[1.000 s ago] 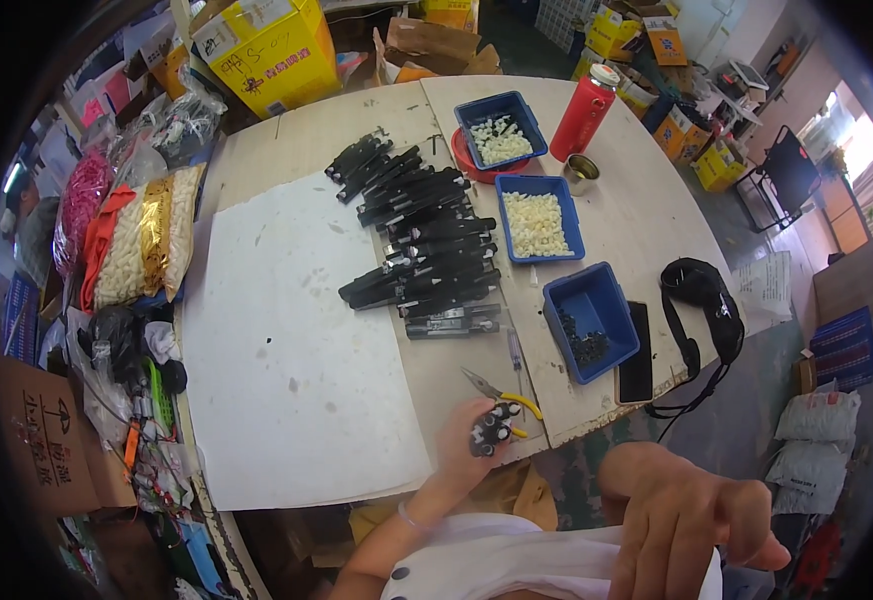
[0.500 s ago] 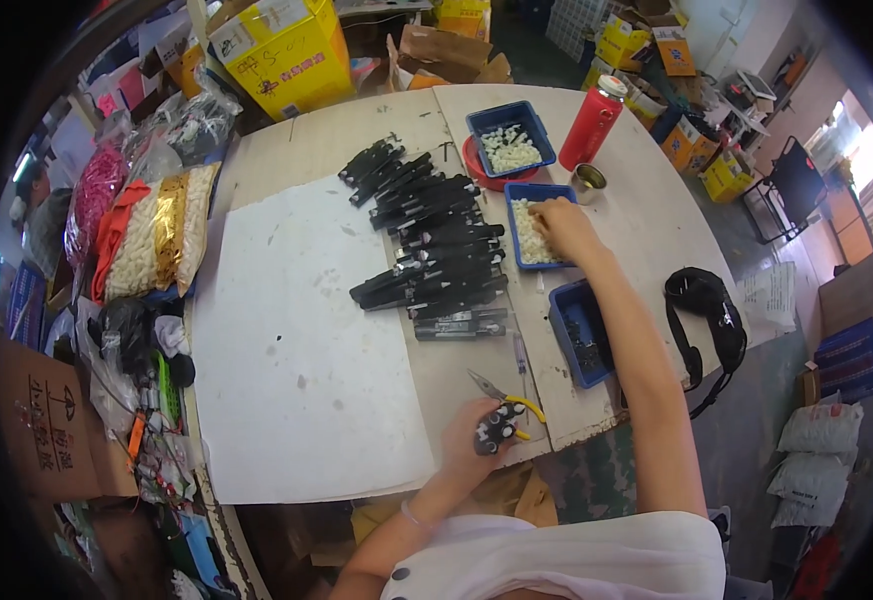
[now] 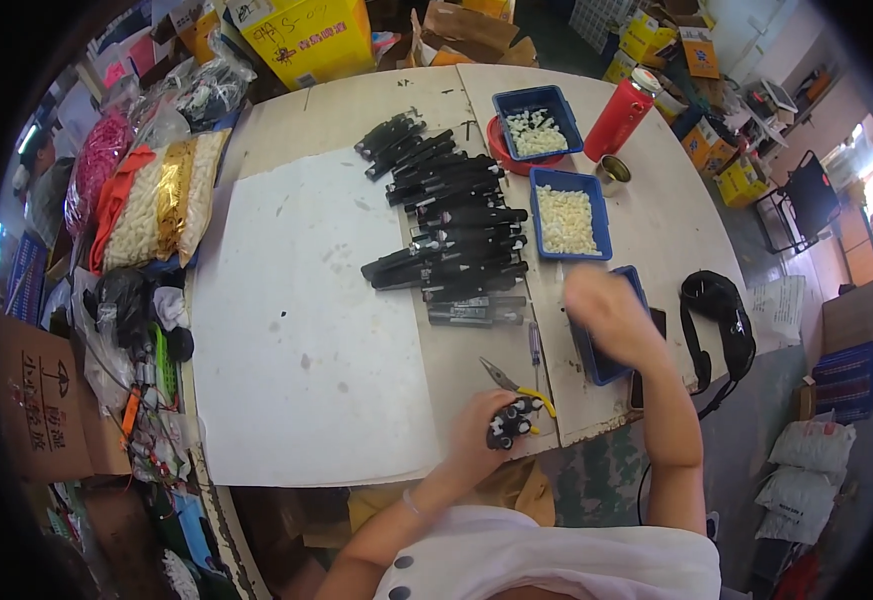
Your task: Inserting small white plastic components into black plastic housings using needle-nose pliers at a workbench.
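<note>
My left hand (image 3: 468,438), at the table's near edge, is closed around a bundle of black rod-shaped parts (image 3: 509,424) with several white tips facing up. Beside it lie pliers with yellow handles (image 3: 533,396) and a slim screwdriver (image 3: 534,343). Smeared by motion, my right hand (image 3: 608,308) hangs over a blue bin (image 3: 592,368), hiding much of it; whether its fingers hold anything cannot be made out. Just beyond is another blue bin (image 3: 603,212) full of small whitish pieces (image 3: 566,220). Rows of black rod-shaped parts (image 3: 456,215) lie left of the bins.
At the back stands a third blue bin (image 3: 572,110) on a red dish (image 3: 499,150), near a red bottle (image 3: 621,115) and a small metal cup (image 3: 612,172). A black strapped pouch (image 3: 721,315) lies right. White sheeting (image 3: 306,350) covers the left; bagged goods (image 3: 161,205) border it.
My right hand has left the bin of whitish pieces and come back toward me, over the nearer bin. The left hand keeps its bundle. The whole view has shifted slightly.
</note>
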The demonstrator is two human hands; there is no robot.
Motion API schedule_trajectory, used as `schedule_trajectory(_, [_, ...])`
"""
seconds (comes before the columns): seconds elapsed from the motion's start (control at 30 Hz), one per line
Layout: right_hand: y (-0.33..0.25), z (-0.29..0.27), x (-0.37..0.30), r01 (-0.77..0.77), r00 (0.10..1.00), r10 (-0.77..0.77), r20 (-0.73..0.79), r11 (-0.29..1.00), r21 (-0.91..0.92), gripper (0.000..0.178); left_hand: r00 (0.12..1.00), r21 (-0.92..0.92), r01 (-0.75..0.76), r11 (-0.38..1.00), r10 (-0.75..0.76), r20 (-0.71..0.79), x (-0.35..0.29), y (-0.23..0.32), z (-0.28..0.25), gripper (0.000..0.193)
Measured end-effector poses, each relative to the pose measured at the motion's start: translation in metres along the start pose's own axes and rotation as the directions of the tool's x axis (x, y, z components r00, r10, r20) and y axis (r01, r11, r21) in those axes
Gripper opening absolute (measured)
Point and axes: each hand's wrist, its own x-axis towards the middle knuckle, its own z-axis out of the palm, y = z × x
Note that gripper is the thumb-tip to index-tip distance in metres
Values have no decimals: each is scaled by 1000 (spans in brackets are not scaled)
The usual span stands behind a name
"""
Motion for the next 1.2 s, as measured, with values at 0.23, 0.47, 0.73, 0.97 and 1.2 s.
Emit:
schedule_trajectory(0.23, [-46,0,-12,393,806,-368,464,918,45,16,999,21,-46,999,46,7,2,2,-3,47])
schedule_trajectory(0.47, [-60,3,8,324,620,-135,773,941,-95,17,998,-65,54,996,-52,38,-4,-1,-2,53])
schedule_trajectory(0.73, [-61,13,10,296,551,-56,833,946,-132,16,998,-37,33,999,-31,60,-1,2,-3,52])
schedule_trajectory(0.97, [-59,13,2,560,634,-247,733,800,-215,12,999,-22,27,999,-26,38,2,5,-5,52])
schedule_trajectory(1.2, [-49,11,-12,568,707,-404,581,813,-127,24,998,-34,30,999,-28,65,-3,-2,-2,53])
